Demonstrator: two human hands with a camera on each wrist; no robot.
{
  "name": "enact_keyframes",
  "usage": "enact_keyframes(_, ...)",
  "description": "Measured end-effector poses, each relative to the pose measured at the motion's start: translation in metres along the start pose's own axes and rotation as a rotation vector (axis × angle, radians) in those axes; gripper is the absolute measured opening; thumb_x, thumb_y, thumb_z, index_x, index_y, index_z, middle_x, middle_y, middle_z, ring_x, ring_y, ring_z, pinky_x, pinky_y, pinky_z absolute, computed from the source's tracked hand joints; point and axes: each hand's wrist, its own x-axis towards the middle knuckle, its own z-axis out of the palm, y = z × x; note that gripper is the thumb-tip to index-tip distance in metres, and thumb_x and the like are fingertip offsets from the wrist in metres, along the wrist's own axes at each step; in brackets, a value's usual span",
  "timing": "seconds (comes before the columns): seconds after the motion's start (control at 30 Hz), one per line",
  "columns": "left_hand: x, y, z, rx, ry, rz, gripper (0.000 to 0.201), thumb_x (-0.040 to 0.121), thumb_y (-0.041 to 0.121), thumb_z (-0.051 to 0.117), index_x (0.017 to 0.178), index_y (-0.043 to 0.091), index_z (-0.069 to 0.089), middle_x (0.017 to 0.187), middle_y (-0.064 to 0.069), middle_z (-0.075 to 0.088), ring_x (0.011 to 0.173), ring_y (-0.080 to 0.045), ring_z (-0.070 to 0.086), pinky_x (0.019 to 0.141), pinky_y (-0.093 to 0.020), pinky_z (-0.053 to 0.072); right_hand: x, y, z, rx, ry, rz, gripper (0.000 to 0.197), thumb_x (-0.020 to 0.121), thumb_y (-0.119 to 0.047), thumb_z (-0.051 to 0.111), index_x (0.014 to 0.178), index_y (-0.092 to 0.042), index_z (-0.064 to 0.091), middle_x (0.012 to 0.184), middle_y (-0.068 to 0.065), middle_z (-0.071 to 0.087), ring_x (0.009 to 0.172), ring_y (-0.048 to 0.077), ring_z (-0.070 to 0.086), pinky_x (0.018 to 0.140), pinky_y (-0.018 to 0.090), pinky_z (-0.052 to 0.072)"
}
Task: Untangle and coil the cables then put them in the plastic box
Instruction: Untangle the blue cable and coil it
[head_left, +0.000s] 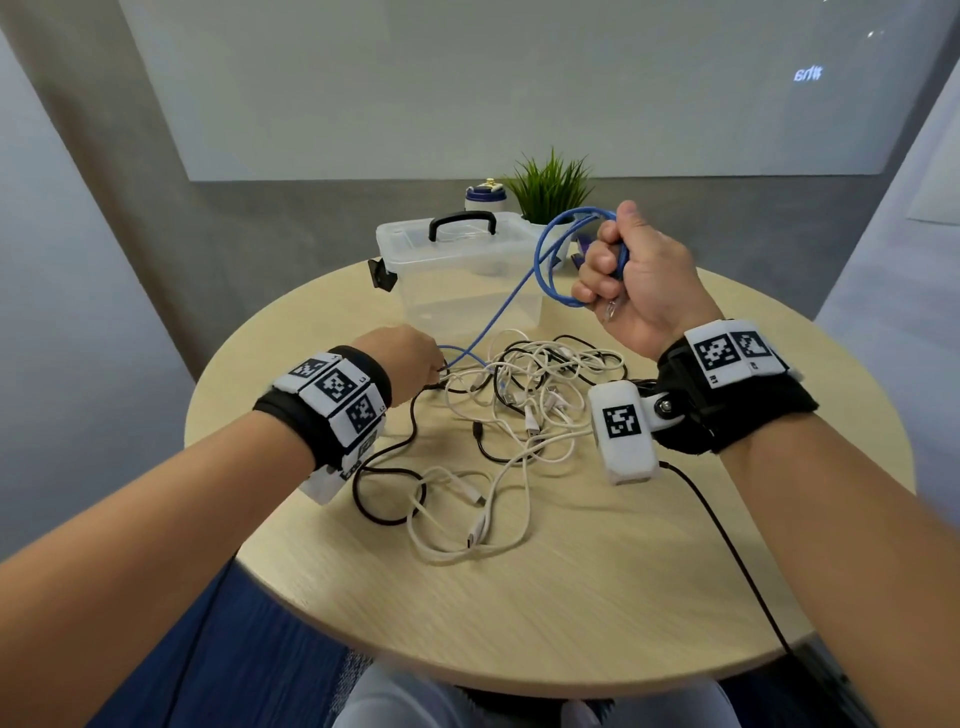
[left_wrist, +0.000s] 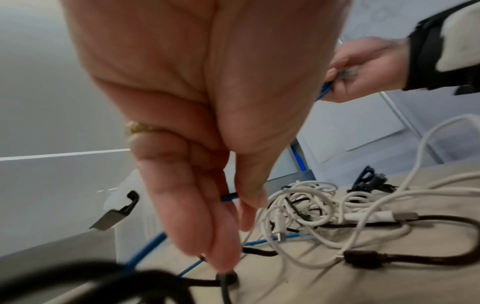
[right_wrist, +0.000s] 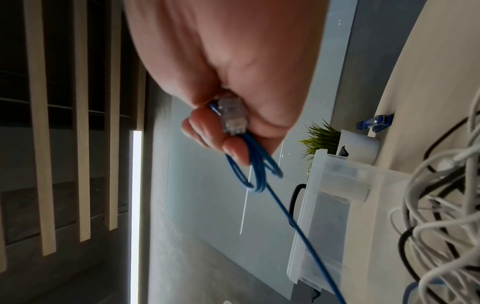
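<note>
My right hand (head_left: 618, 265) is raised above the table's right side and grips several loops of the blue network cable (head_left: 498, 306). The cable's clear plug (right_wrist: 233, 119) sticks out of the fist (right_wrist: 228, 131). From there the blue cable (right_wrist: 306, 232) runs taut down to my left hand (head_left: 434, 364), which pinches it (left_wrist: 228, 197) between thumb and fingers (left_wrist: 241, 205) at the left edge of the tangle. The tangle of white and black cables (head_left: 530, 405) lies mid-table. The clear plastic box (head_left: 457, 291), its lid on with a black handle, stands behind it.
The round wooden table (head_left: 571, 597) carries a small potted plant (head_left: 550, 192) and a white bottle (head_left: 485, 195) behind the box. A black side latch (head_left: 382, 278) hangs loose at the box's left. A black wire (head_left: 727, 545) trails off the table's right edge.
</note>
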Motion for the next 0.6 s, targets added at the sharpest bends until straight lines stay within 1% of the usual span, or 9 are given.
enact_keyframes(0.13, -0.005, 0.012, 0.003, 0.057, -0.001, 0.12, 0.026, 0.097, 0.011, 0.041, 0.112, 0.012, 0.061, 0.107, -0.008, 0.06, 0.094, -0.029, 0.059, 0.073, -0.027, 0.04, 0.001, 0.002, 0.002, 0.125, 0.044, -0.015, 0.037, 0.105, -0.031, 0.027, 0.077, -0.015, 0.044, 0.09, 0.011, 0.074, 0.06, 0.02, 0.067, 0.052, 0.025, 0.047)
enact_keyframes(0.23, -0.012, 0.018, 0.002, 0.05, 0.013, 0.204, 0.017, 0.093, 0.007, 0.04, 0.089, 0.015, 0.055, 0.092, -0.006, 0.057, 0.082, -0.028, 0.055, 0.067, -0.027, 0.038, 0.007, 0.007, 0.002, 0.21, 0.072, -0.036, 0.03, 0.105, -0.026, 0.029, 0.085, -0.011, 0.045, 0.131, 0.025, 0.054, 0.101, 0.036, 0.066, 0.083, 0.039, 0.056)
enact_keyframes(0.27, -0.016, 0.02, -0.001, 0.036, 0.026, 0.228, 0.017, 0.093, 0.007, 0.04, 0.086, 0.017, 0.051, 0.088, -0.005, 0.055, 0.08, -0.027, 0.053, 0.066, -0.027, 0.037, 0.009, 0.009, 0.001, 0.2, 0.071, -0.042, 0.026, 0.105, -0.024, 0.031, 0.085, -0.011, 0.044, 0.134, 0.028, 0.049, 0.111, 0.042, 0.059, 0.09, 0.043, 0.052)
enact_keyframes(0.3, -0.02, 0.021, -0.004, 0.018, 0.046, 0.246, 0.017, 0.094, 0.009, 0.039, 0.084, 0.018, 0.05, 0.084, -0.003, 0.053, 0.079, -0.026, 0.051, 0.066, -0.028, 0.037, 0.012, 0.011, 0.0, 0.166, 0.075, -0.052, 0.024, 0.104, -0.022, 0.034, 0.084, -0.012, 0.042, 0.123, 0.029, 0.053, 0.11, 0.041, 0.057, 0.087, 0.042, 0.05)
enact_keyframes(0.37, -0.029, 0.021, -0.015, -0.022, 0.111, 0.269, 0.018, 0.096, 0.013, 0.039, 0.086, 0.018, 0.053, 0.078, 0.0, 0.049, 0.078, -0.023, 0.048, 0.065, -0.027, 0.033, 0.015, 0.016, -0.003, -0.015, 0.112, -0.075, 0.023, 0.103, -0.019, 0.039, 0.08, -0.014, 0.04, 0.08, 0.01, 0.049, 0.08, 0.017, 0.049, 0.065, 0.032, 0.036)
enact_keyframes(0.4, -0.034, 0.019, -0.021, -0.041, 0.154, 0.275, 0.019, 0.097, 0.016, 0.039, 0.09, 0.018, 0.057, 0.08, 0.0, 0.049, 0.079, -0.022, 0.047, 0.066, -0.026, 0.032, 0.016, 0.019, -0.004, -0.162, 0.136, -0.089, 0.022, 0.102, -0.018, 0.04, 0.08, -0.015, 0.042, 0.072, 0.003, 0.041, 0.07, 0.013, 0.043, 0.061, 0.029, 0.031)
enact_keyframes(0.47, -0.04, 0.014, -0.035, -0.087, 0.242, 0.271, 0.023, 0.098, 0.023, 0.04, 0.1, 0.023, 0.062, 0.092, -0.001, 0.054, 0.083, -0.02, 0.05, 0.072, -0.028, 0.039, 0.015, 0.023, -0.006, -0.48, 0.141, -0.114, 0.017, 0.101, -0.021, 0.042, 0.086, -0.019, 0.05, 0.076, 0.0, 0.049, 0.07, 0.014, 0.055, 0.064, 0.028, 0.038)
enact_keyframes(0.53, -0.042, 0.007, -0.049, -0.122, 0.346, 0.253, 0.024, 0.099, 0.028, 0.04, 0.106, 0.026, 0.063, 0.101, -0.002, 0.053, 0.086, -0.019, 0.049, 0.077, -0.03, 0.041, 0.01, 0.024, -0.003, -0.676, 0.062, -0.093, 0.011, 0.101, -0.023, 0.042, 0.099, -0.02, 0.052, 0.104, 0.002, 0.061, 0.095, 0.015, 0.066, 0.082, 0.027, 0.047)
enact_keyframes(0.6, -0.04, 0.0, -0.06, -0.151, 0.497, 0.245, 0.023, 0.098, 0.029, 0.043, 0.107, 0.023, 0.064, 0.105, -0.005, 0.054, 0.088, -0.021, 0.05, 0.076, -0.028, 0.036, 0.004, 0.023, 0.003, -0.762, -0.039, -0.059, 0.011, 0.103, -0.02, 0.039, 0.108, -0.015, 0.048, 0.109, 0.004, 0.065, 0.088, 0.012, 0.069, 0.077, 0.022, 0.05)
